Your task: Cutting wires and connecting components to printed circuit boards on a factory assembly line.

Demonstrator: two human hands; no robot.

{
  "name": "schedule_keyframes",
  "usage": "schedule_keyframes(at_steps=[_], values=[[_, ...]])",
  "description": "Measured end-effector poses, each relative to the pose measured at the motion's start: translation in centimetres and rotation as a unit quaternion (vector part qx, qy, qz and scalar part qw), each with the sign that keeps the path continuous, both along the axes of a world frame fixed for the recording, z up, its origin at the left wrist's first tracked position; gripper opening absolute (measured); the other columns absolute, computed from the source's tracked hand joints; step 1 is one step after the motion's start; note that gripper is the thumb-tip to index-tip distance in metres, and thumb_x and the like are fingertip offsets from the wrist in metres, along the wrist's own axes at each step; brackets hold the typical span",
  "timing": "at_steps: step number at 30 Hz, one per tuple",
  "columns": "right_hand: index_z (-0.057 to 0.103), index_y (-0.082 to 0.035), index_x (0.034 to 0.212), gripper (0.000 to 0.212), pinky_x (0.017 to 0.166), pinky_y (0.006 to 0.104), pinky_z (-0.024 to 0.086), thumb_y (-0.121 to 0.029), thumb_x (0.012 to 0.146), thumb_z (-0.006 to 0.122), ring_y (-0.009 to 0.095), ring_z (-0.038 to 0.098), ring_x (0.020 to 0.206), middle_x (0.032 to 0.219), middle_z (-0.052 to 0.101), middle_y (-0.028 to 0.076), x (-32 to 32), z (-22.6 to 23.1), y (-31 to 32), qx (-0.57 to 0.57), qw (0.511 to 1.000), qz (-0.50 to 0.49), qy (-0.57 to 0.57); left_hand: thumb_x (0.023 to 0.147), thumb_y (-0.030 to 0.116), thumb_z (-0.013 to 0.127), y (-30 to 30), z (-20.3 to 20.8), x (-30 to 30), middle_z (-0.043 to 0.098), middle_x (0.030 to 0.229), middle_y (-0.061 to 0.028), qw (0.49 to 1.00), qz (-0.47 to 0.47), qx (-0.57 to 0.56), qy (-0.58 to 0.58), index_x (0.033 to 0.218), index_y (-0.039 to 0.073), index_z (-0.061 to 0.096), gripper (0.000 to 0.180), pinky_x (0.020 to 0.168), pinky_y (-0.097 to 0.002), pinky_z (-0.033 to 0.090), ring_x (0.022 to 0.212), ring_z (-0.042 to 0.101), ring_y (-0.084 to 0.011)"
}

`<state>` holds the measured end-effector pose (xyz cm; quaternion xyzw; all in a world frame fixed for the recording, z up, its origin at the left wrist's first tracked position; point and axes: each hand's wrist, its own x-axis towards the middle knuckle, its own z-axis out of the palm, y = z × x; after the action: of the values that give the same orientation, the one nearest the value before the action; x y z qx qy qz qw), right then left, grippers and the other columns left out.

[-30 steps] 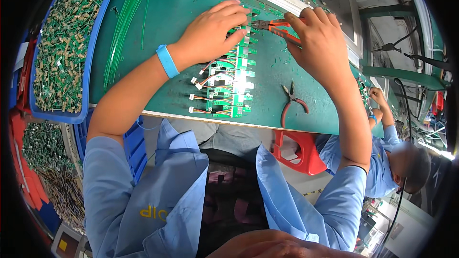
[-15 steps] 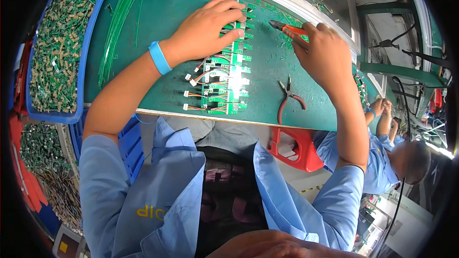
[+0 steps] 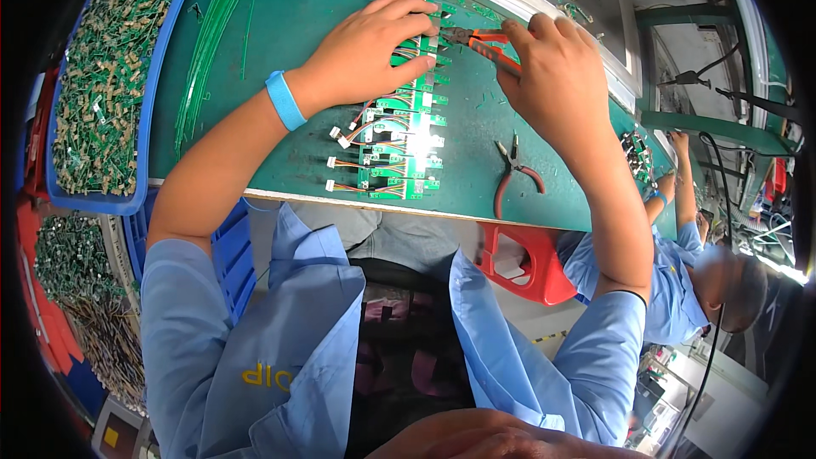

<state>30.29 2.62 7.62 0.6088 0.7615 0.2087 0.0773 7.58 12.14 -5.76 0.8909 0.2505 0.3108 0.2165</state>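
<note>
A panel of green circuit boards (image 3: 416, 140) lies on the green work mat, with short cables and white connectors along its left side. My left hand (image 3: 365, 51) rests flat over the panel's far part, fingers stretched toward its right edge. In my right hand (image 3: 557, 72) are orange-handled cutting pliers (image 3: 489, 44), gripped by the handles. Their jaws reach the small tabs on the panel's right edge, close to my left fingertips. Whether the jaws touch a tab is too small to tell. A second pair of pliers with dark red handles (image 3: 516, 177) lies on the mat, handles toward me.
At the left stands a blue bin (image 3: 146, 110) full of small green pieces. Thin green strips (image 3: 217, 51) lie beside it. A metal-framed tray (image 3: 544, 21) stands at the back right. A co-worker (image 3: 667, 276) sits at the right, near a red stool (image 3: 531, 268).
My right hand has moved left, bringing the pliers from the bare mat to the panel's right edge. My left hand stays in place. The co-worker's hands have moved apart.
</note>
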Motion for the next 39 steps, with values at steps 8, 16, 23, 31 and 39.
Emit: schedule_keyframes(at_steps=[8, 16, 23, 31, 39], values=[[0.077, -0.012, 0.126, 0.047, 0.089, 0.0401, 0.05, -0.02, 0.081, 0.086, 0.027, 0.064, 0.1, 0.111, 0.067, 0.006, 2.5, 0.6, -2.6, 0.026, 0.998, -0.048, -0.034, 0.098, 0.028, 0.076, 0.3, -0.3, 0.0, 0.063, 0.153, -0.0051, 0.999, 0.008, 0.031, -0.019, 0.122, 0.01, 0.071, 0.03, 0.12, -0.0469, 0.048, 0.153, 0.051, -0.0316], [0.077, -0.012, 0.126, 0.042, 0.087, 0.0403, 0.052, -0.02, 0.085, 0.084, 0.028, 0.064, 0.096, 0.107, 0.067, 0.007, 0.0, 0.5, -3.5, 0.008, 0.997, 0.08, 0.022, 0.095, 0.026, 0.076, 0.0, -0.9, 0.2, 0.063, 0.153, -0.005, 0.998, 0.015, 0.04, -0.037, 0.121, 0.01, 0.071, 0.031, 0.119, -0.0468, 0.048, 0.153, 0.051, -0.0314], [0.076, -0.01, 0.126, 0.048, 0.09, 0.0389, 0.051, -0.019, 0.08, 0.086, 0.026, 0.063, 0.096, 0.108, 0.065, 0.007, -2.2, 1.9, -4.0, -0.21, 0.95, -0.206, 0.102, 0.095, 0.03, 0.076, 0.1, -1.5, 0.0, 0.061, 0.158, -0.005, 0.999, 0.014, 0.006, -0.033, 0.125, 0.011, 0.072, 0.036, 0.124, -0.05, 0.043, 0.153, 0.05, -0.0321], [0.073, -0.01, 0.116, 0.039, 0.085, 0.04, 0.05, -0.022, 0.081, 0.085, 0.028, 0.063, 0.092, 0.103, 0.064, 0.009, 0.4, 1.5, -6.5, -0.011, 0.999, 0.04, 0.025, 0.096, 0.029, 0.075, -2.1, 0.7, -0.6, 0.051, 0.171, -0.0016, 0.994, 0.049, 0.056, 0.082, 0.147, 0.018, 0.067, 0.053, 0.135, -0.0649, 0.023, 0.166, 0.034, -0.0324], [0.074, -0.011, 0.126, 0.046, 0.088, 0.0404, 0.052, -0.014, 0.081, 0.084, 0.028, 0.065, 0.097, 0.108, 0.066, 0.007, -1.6, 1.2, -7.6, -0.092, 0.993, 0.04, 0.055, 0.096, 0.034, 0.075, -3.1, 1.4, -0.4, 0.047, 0.174, -0.0077, 0.993, 0.034, 0.047, 0.108, 0.162, 0.013, 0.057, 0.071, 0.137, -0.0629, 0.019, 0.168, 0.029, -0.0333]])
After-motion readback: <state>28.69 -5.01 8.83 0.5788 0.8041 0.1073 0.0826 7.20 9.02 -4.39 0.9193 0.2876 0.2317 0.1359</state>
